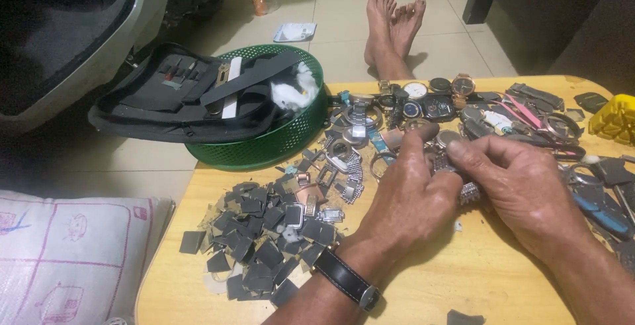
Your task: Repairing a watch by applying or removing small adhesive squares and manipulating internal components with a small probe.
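Both hands (456, 189) pinch a metal watch band (468, 191) between closed fingertips.

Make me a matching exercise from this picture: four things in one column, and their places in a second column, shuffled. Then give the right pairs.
Things:
1. green basket
2. pile of dark grey square pieces
3. yellow plastic box
4. metal watch band

Places:
A. at the table's right edge
B. between the left hand and the right hand
C. at the table's far left corner, with a black tool case lying on it
D. on the table, left of the left forearm

Pairs: 1-C, 2-D, 3-A, 4-B
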